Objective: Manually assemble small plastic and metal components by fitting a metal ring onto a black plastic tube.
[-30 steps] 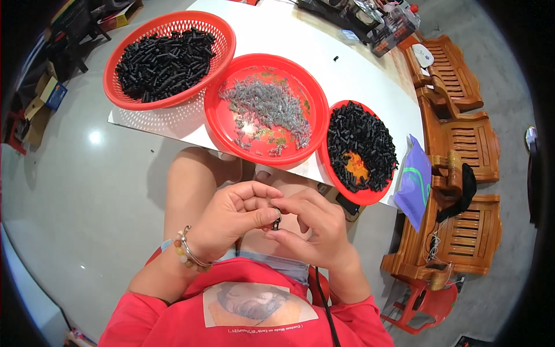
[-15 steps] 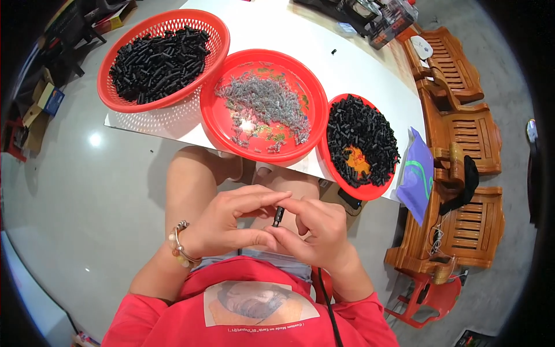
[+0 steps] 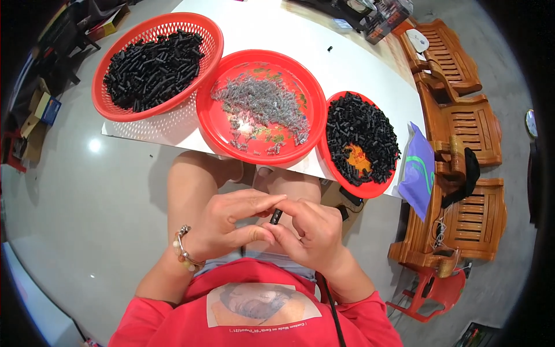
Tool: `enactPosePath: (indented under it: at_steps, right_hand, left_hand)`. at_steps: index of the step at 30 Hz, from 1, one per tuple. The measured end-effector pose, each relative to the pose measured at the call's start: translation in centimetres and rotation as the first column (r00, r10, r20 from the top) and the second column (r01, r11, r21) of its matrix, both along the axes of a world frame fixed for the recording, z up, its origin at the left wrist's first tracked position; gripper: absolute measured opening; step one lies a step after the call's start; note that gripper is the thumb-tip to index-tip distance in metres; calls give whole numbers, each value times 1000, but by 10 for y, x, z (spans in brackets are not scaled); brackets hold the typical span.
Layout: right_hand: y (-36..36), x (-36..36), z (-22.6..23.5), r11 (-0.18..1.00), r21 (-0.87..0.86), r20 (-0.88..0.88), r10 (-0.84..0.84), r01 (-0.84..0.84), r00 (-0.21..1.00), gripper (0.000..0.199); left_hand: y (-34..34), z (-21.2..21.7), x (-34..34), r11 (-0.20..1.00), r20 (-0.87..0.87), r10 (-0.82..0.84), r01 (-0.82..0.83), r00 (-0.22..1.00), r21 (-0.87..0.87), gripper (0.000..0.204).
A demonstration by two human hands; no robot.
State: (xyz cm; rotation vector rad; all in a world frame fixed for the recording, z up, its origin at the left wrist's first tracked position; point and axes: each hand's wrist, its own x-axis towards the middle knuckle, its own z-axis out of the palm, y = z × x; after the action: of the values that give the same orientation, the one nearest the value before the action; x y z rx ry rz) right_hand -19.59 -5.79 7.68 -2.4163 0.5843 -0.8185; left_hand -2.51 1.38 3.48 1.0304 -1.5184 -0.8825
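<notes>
Fingers (image 3: 300, 213) of our right hand (image 3: 318, 234) pinch a small black plastic cylinder (image 3: 276, 217), its tip end and base caught between forefinger and thumb above our lap. Our left hand (image 3: 231, 222) faces it, thumb and forefinger spread wide in an arch, the tips meeting those of the right; we cannot tell whether they press on the cylinder too. A beaded bracelet (image 3: 184, 251) circles our left wrist. Beyond our knees stands a white table (image 3: 300, 37). Midway along its near edge we have a shallow round red plastic tray (image 3: 219, 128) strewn with small silvery coiled springs (image 3: 260, 104). Near the table's near left corner sits a red perforated plastic basket (image 3: 214, 46) heaped with black rods (image 3: 153, 69). Toward the near right corner, a smaller red plastic dish (image 3: 370, 192) holds short black pieces (image 3: 358, 124) around an orange patch of its floor. A purple pouch (image 3: 417, 173) with a green curve lies at that corner. One loose black piece (image 3: 330, 48) rests farther back on the tabletop. Past the right edge we see brown wooden slatted seating (image 3: 471, 130).
</notes>
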Motion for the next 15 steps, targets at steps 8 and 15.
enactPosePath:
  at_steps: [8,15]
  right_hand:
    - [-5,3,-14,998,-2,-22,-68,68,997,39]
    - [-27,-20,-12,976,65,-171,-196,209,966,42]
  left_hand:
    - [-1,6,2,890,-457,78,144,886,433,48]
    - [-21,11,27,809,-207,568,-494,796,320,27]
